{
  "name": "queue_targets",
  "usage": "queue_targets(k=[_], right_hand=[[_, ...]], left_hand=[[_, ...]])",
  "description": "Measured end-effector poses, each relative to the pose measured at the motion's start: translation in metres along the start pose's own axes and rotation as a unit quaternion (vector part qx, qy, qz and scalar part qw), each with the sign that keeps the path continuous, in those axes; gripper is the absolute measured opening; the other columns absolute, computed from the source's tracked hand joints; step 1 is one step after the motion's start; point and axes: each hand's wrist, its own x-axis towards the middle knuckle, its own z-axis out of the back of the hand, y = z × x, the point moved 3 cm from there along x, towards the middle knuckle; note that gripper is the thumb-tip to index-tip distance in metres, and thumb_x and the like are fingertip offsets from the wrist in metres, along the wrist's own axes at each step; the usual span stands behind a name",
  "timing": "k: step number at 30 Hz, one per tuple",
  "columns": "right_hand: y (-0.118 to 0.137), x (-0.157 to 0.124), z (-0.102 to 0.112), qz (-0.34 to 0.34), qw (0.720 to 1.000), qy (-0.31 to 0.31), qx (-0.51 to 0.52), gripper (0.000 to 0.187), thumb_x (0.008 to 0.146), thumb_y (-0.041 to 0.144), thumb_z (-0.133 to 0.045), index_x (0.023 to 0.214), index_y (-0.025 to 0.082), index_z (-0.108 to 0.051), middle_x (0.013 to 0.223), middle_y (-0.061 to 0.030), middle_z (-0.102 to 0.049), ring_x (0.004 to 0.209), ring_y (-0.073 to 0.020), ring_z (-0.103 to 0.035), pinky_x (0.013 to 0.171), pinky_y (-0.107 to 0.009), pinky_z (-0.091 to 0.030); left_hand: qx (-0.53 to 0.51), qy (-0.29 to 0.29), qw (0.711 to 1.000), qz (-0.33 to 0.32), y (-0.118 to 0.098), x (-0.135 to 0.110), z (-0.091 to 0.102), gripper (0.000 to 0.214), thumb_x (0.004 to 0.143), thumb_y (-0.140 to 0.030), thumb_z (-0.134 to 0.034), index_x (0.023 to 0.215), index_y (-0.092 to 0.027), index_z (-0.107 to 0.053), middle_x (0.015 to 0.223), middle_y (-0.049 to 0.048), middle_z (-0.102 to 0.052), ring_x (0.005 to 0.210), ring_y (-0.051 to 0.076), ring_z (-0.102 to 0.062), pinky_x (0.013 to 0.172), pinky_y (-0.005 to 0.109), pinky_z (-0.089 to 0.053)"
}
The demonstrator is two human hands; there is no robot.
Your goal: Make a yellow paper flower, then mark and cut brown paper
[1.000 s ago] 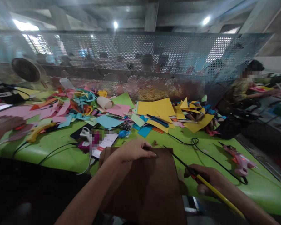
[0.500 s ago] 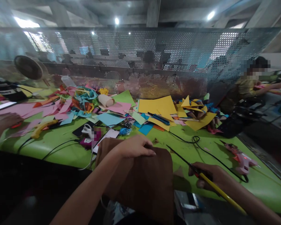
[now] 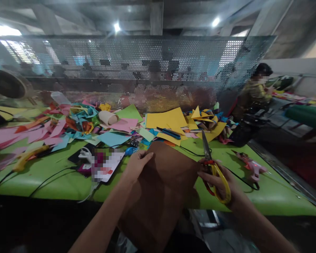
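Note:
A large brown paper sheet hangs over the near edge of the green table, tilted up toward me. My left hand grips its upper left edge, thumb on top. My right hand is closed round yellow-handled scissors; their blades point up and away, just right of the brown sheet's upper right edge. The fingers of that hand also touch the sheet's right edge.
Coloured paper scraps and yellow sheets cover the far half of the table. A pink glue gun with a black cord lies at right, a yellow glue gun at left. A perforated metal screen stands behind. A seated person works at far right.
My right hand swung the scissors from lying low to pointing upward and came in to the sheet's right edge. The brown sheet was lifted and turned; my left hand shifted along its top edge.

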Motion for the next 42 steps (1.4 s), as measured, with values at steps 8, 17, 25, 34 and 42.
queue_targets(k=[8, 17, 25, 34, 42], right_hand=[[0.005, 0.008, -0.005, 0.022, 0.999, -0.032, 0.021, 0.053, 0.058, 0.041, -0.088, 0.100, 0.021, -0.063, 0.072, 0.0040, -0.056, 0.052, -0.0090, -0.048, 0.043, -0.020, -0.036], [0.007, -0.005, -0.005, 0.040, 0.998, 0.047, -0.013, 0.047, 0.082, 0.059, -0.065, 0.113, 0.025, -0.055, 0.084, -0.0024, -0.063, 0.052, -0.0100, -0.043, 0.044, -0.022, -0.036], [-0.009, -0.003, -0.006, 0.094, 0.990, 0.096, -0.048, 0.053, 0.083, 0.064, -0.059, 0.120, 0.026, -0.056, 0.084, -0.0002, -0.050, 0.066, -0.0145, -0.050, 0.065, -0.030, -0.051], [0.002, -0.008, -0.018, 0.089, 0.989, 0.076, -0.086, 0.055, 0.080, 0.071, -0.058, 0.108, 0.023, -0.063, 0.073, 0.0012, -0.048, 0.054, -0.0110, -0.041, 0.045, -0.022, -0.042], [-0.006, -0.004, -0.006, 0.091, 0.984, 0.102, -0.117, 0.050, 0.083, 0.065, -0.059, 0.109, 0.022, -0.062, 0.069, 0.0021, -0.047, 0.051, -0.0106, -0.039, 0.042, -0.021, -0.035]], left_hand=[[-0.077, 0.120, 0.986, 0.083, 0.000, -0.012, 0.002, 0.045, 0.061, -0.032, -0.088, 0.101, -0.016, -0.073, 0.097, 0.0072, -0.077, 0.083, 0.021, -0.070, 0.075, 0.029, -0.053], [-0.211, 0.030, 0.975, 0.066, 0.004, -0.012, 0.004, 0.049, 0.056, -0.029, -0.091, 0.098, -0.016, -0.070, 0.087, 0.0058, -0.078, 0.075, 0.021, -0.073, 0.072, 0.029, -0.056], [-0.253, 0.027, 0.965, 0.061, 0.005, -0.010, 0.006, 0.045, 0.058, -0.028, -0.090, 0.096, -0.016, -0.070, 0.087, 0.0069, -0.078, 0.077, 0.022, -0.075, 0.072, 0.028, -0.057], [-0.249, 0.043, 0.966, 0.050, 0.004, -0.013, 0.004, 0.048, 0.058, -0.030, -0.090, 0.100, -0.017, -0.070, 0.091, 0.0066, -0.078, 0.080, 0.024, -0.074, 0.075, 0.031, -0.057], [-0.226, 0.049, 0.972, 0.052, -0.001, -0.014, 0.007, 0.049, 0.056, -0.030, -0.091, 0.099, -0.017, -0.071, 0.088, 0.0069, -0.078, 0.075, 0.023, -0.074, 0.072, 0.030, -0.057]])
